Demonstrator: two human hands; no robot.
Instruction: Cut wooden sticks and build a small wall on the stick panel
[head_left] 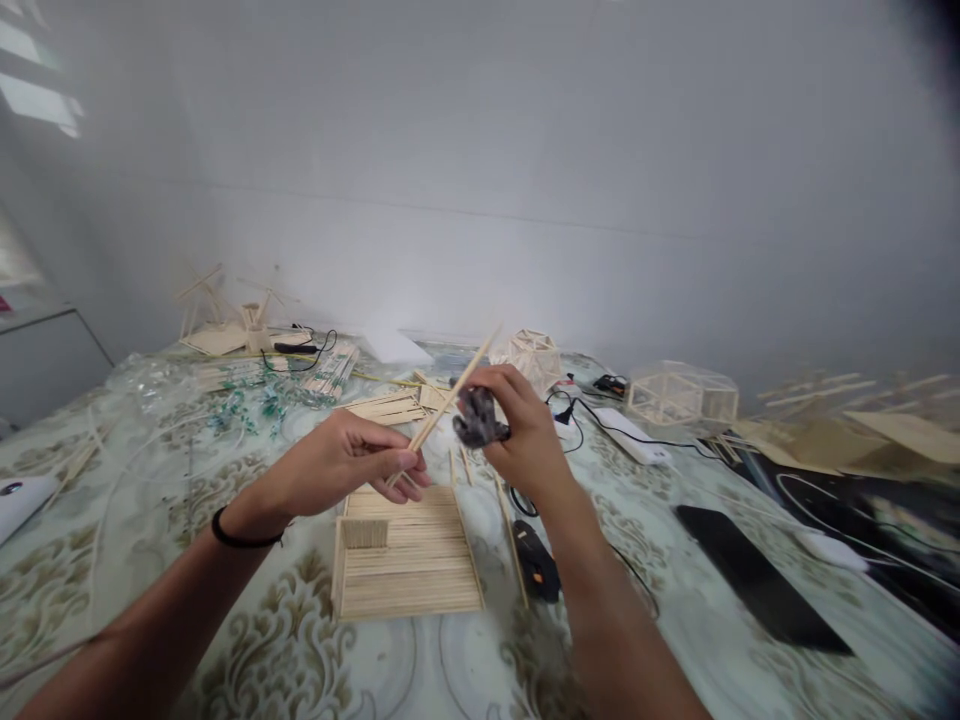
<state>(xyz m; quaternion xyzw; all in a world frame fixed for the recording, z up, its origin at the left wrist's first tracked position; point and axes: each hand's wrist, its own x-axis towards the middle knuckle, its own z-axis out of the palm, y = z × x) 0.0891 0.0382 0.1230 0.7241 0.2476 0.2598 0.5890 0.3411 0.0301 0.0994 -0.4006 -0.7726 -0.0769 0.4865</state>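
Thin wooden sticks (442,412) are pinched between the thumb and fingers of my left hand (375,462), pointing up and to the right. My right hand (521,425) is closed around a dark grey, crumpled, cloth-like wad (478,420) right beside the sticks; whether the wad touches them I cannot tell. Under my hands lies a flat panel of side-by-side wooden sticks (412,575), with a low upright stick wall (365,534) near its left edge. My left hand partly covers the panel's far edge.
A black tool with orange marks (537,562) and a loose stick lie right of the panel. Farther right are a black phone-like slab (757,575), a white power strip (626,435) and cables. Stick models (679,395), bundled sticks (330,372) and plastic wrapping (150,382) stand near the wall.
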